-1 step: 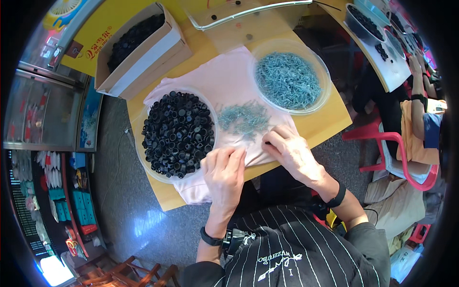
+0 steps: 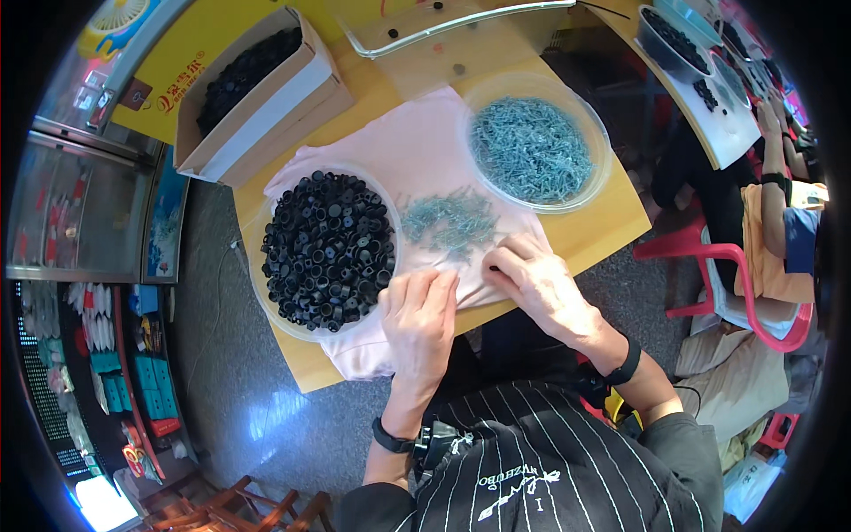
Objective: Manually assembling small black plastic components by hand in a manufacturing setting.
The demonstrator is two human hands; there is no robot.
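Note:
My left hand is closed in a pinch above the near edge of a pink cloth. Its fingertips point toward my right hand, whose fingers are also curled together in a pinch. Whatever either one holds is hidden or too small to name. Just beyond them lies a loose pile of thin, silvery-blue screws or pins. Left of my left hand, small black round caps fill a clear round tub. Past my right hand, another clear tub holds many more of the thin metal pieces.
A cardboard box of black parts stands at the far left of the wooden table. Behind the cloth is a clear plastic tray. At right, a red chair and another person's arm appear beside a second table.
My left hand has shifted very slightly to the right, toward my right hand. The tubs, pile and box stay in place.

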